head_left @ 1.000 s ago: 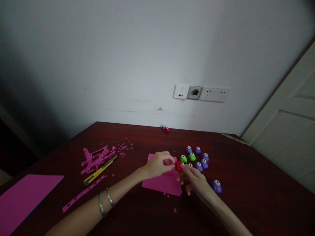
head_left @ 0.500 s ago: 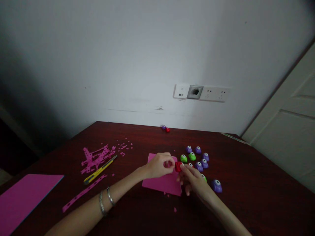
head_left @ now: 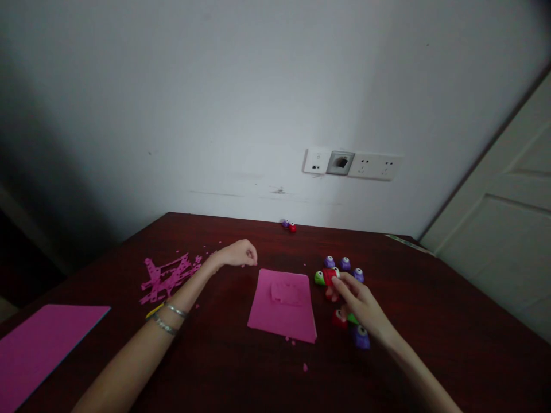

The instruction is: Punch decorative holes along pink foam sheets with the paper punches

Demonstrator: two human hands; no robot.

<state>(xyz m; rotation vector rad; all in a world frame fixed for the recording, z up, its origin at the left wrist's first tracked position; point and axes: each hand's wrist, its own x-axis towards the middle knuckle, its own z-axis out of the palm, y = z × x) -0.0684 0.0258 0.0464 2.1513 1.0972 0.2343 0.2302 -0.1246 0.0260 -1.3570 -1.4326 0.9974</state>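
My right hand pinches a red toy figure with a white eye over the cluster at the right. Around it sit several purple one-eyed figures, a green one and another red one. Some figures are partly hidden behind my right hand. My left hand, with two bracelets on its wrist, is closed above the table, left of a pink foam sheet. Whatever its fingers may hold does not show. A smaller pink piece lies on that sheet.
Pink foam scraps and tiny bits lie at the left, beside a yellow cutter mostly covered by my left arm. A larger pink sheet rests at the left edge. Two figures stand near the wall.
My left hand has moved away from the red figure, leftward off the pink sheet. My right hand has carried the red figure right, to the cluster, where some figures have shifted.
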